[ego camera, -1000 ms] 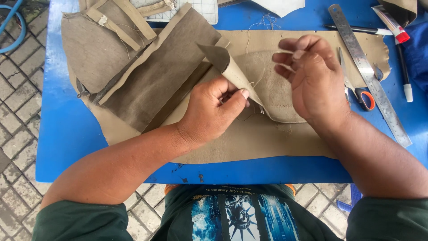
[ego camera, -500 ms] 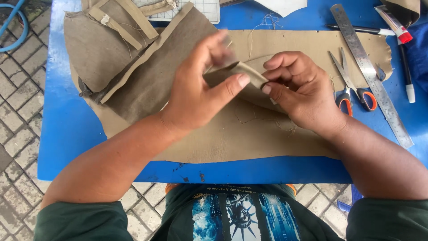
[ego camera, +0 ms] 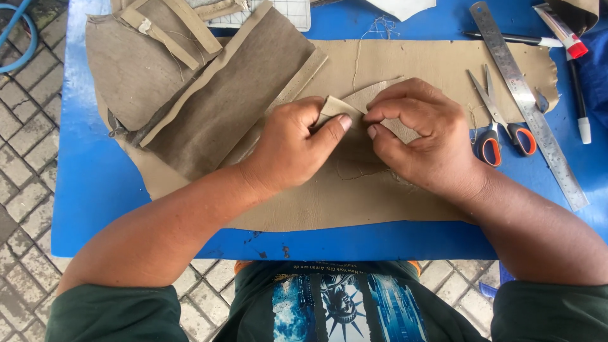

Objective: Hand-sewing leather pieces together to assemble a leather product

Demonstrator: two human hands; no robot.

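Both hands, left hand (ego camera: 292,142) and right hand (ego camera: 423,136), pinch a small tan leather piece (ego camera: 354,104) between them (its long axis running left-right) over the leather sheet (ego camera: 405,63).

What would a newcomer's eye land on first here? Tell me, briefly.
First, the left hand and right hand meeting at the centre, pinching a small folded tan piece over a large tan leather sheet on the blue table. To the right lie orange-handled scissors and a steel ruler.
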